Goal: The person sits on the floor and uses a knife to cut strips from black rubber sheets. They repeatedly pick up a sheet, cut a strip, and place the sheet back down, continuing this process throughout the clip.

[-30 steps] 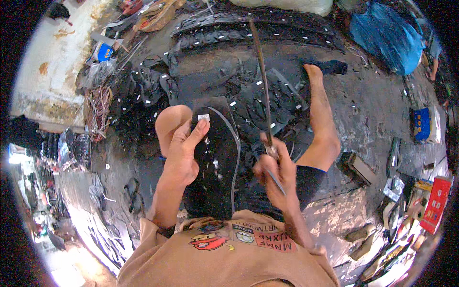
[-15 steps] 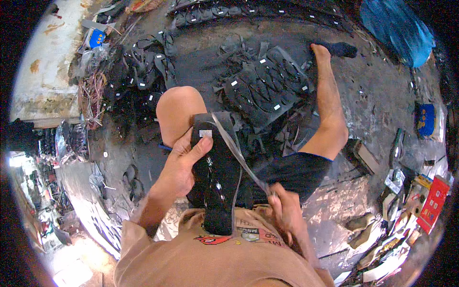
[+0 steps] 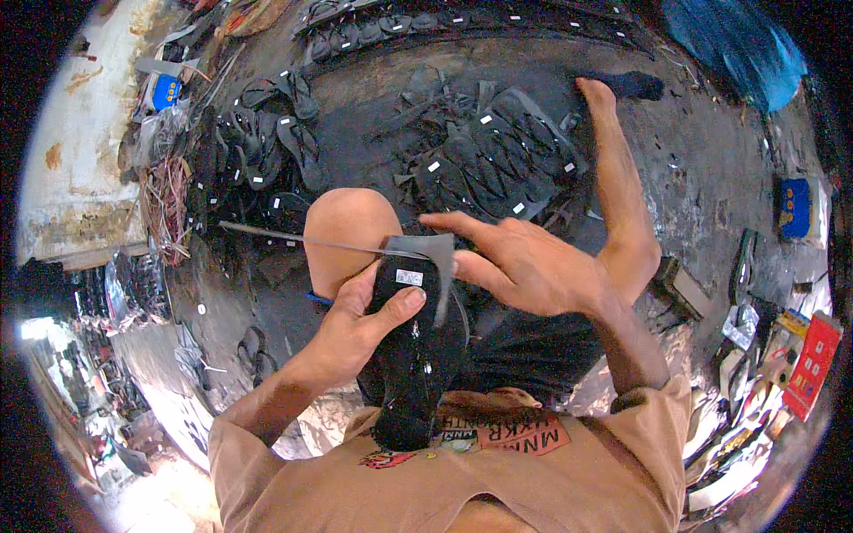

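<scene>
A black flip-flop (image 3: 410, 306) with a white label near its far end lies lengthwise in front of my shirt. My left hand (image 3: 360, 322) is closed on its left edge, thumb pressed on top just below the label. A thin grey strip of rubber trim (image 3: 302, 238) sticks out to the left from the flip-flop's far end, across my bare knee. More grey trim (image 3: 444, 282) bends down along the right edge. My right hand (image 3: 542, 266) is just right of that end, index finger stretched out and thumb apart, with nothing visible gripped.
Ahead on the dark floor lies a pile of black flip-flops (image 3: 498, 155) with white labels. Another heap of flip-flops (image 3: 267, 133) is at the left, and a row (image 3: 382, 34) runs along the back. A blue plastic sheet (image 3: 737, 53) is at far right.
My right hand has moved up from near my lap to the flip-flop's far end, and its fingers have let go of the strip. The strip now points left instead of toward my lap.
</scene>
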`<state>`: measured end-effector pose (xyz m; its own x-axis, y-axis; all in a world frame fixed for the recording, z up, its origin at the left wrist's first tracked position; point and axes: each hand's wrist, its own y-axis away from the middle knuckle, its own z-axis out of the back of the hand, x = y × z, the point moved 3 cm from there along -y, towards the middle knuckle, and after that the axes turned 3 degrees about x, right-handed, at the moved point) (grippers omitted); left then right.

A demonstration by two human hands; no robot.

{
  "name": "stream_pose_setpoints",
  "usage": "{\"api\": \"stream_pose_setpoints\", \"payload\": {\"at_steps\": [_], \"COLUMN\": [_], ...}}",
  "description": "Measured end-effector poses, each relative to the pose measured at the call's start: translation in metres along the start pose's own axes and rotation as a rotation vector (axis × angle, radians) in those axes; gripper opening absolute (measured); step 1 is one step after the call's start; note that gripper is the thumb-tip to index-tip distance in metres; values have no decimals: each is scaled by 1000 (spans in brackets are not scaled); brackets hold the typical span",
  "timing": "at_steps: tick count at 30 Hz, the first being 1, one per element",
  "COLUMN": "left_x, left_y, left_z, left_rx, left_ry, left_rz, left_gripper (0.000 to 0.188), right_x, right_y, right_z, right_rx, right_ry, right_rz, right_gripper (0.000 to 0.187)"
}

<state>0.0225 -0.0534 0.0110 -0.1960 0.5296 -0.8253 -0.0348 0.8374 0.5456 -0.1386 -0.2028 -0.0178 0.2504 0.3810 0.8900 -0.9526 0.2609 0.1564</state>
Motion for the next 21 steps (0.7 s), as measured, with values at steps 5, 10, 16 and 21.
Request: {"api": "stream_pose_setpoints", "payload": {"at_steps": [5, 10, 16, 21], "left_x": [-20, -26, -9, 15], "left_y": [11, -13, -61, -44], "left_z": [11, -34, -53, -54], "left_rx": [-64, -229, -236, -351], "left_ry": [-133, 397, 891, 877], "left_rz": [112, -297, -518, -291], "left_gripper": [39, 38, 32, 26], "right_x": [3, 4, 9, -17], "right_y": [24, 54, 74, 173], "right_z": [2, -41, -56, -143], "right_rx": [-202, -774, -824, -654], "right_ry": [-302, -664, -695, -284], "right_rz": [250, 82, 15, -477], "right_gripper": [48, 52, 41, 25]}}
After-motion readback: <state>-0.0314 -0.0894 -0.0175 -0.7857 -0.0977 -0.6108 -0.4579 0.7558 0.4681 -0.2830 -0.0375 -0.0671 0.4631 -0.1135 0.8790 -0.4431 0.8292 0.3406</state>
